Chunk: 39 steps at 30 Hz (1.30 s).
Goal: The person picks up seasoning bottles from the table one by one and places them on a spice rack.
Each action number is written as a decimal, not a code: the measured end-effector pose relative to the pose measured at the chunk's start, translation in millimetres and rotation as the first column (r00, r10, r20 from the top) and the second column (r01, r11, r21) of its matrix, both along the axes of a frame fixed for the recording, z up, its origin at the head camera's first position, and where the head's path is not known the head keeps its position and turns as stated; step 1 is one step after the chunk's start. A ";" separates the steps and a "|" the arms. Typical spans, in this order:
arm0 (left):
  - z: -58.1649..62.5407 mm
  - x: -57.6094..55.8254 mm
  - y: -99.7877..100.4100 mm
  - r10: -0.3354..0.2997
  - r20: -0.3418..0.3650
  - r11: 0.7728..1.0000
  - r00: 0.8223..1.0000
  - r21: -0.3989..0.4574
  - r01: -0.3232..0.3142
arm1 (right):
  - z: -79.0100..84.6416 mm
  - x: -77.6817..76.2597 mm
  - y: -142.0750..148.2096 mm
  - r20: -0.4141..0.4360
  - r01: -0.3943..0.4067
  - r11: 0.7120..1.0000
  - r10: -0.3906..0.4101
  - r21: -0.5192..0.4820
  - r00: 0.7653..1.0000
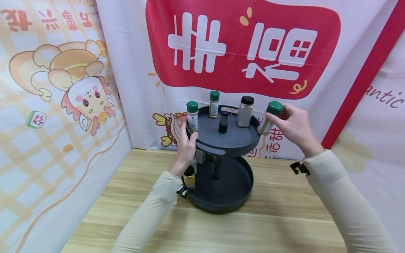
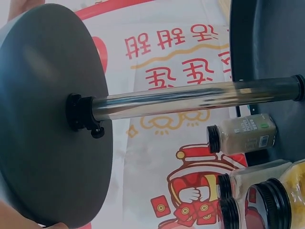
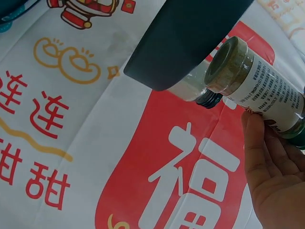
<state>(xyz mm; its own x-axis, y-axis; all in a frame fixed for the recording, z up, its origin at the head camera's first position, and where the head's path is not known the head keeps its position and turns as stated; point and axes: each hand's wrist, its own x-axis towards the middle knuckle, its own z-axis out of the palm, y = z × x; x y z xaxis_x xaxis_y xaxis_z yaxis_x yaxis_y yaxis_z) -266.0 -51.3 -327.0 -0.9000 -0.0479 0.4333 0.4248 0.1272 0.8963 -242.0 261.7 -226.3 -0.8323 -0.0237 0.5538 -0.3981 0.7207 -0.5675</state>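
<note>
At the right rim of a black two-tier rack's upper tray [image 1: 229, 149], my right hand [image 1: 294, 128] holds a green-capped spice jar [image 1: 265, 125] near its cap. The jar is tilted; its label and clear base [image 3: 229, 64] show in the right wrist view. My left hand [image 1: 186, 149] grips the upper tray's left rim, thumb over the edge, next to another green-capped jar [image 1: 192, 116]. Also on the upper tray stand a third green-capped jar [image 1: 214, 104] and a square black-capped jar [image 1: 244, 112]. A black post top [image 1: 223, 122] rises from its middle.
The lower tray [image 1: 231, 186] sits on the wooden table [image 1: 278, 214]. At its left side are several black-capped jars, one with yellow contents [image 1: 189, 178]. A metal pole [image 2: 190, 100] joins the tiers. Printed cloth [image 1: 133, 70] hangs close behind and at the sides.
</note>
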 end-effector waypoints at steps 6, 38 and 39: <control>5.9 4.8 0.4 -0.026 -0.012 0.999 1.000 0.018 0.027 | 1.6 -1.6 -5.9 0.016 -0.011 1.000 0.011 0.020 1.000; -3.3 -0.2 3.0 -0.014 -0.047 0.999 0.999 0.035 0.016 | -6.6 -12.4 -24.8 0.042 -0.056 0.994 0.052 0.090 0.998; -3.3 0.5 3.3 -0.009 -0.046 0.999 0.999 0.035 0.011 | -7.4 -12.4 -25.1 0.051 -0.057 0.994 0.053 0.090 0.997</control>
<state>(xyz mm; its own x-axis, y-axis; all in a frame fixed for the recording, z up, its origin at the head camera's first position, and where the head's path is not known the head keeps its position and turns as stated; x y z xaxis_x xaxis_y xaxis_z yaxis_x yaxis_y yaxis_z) -265.5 -48.1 -330.2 -0.8798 -0.0550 0.4722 0.4665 0.0918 0.8798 -254.4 236.6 -233.6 -0.8543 -0.1187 0.5060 -0.4121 0.7479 -0.5204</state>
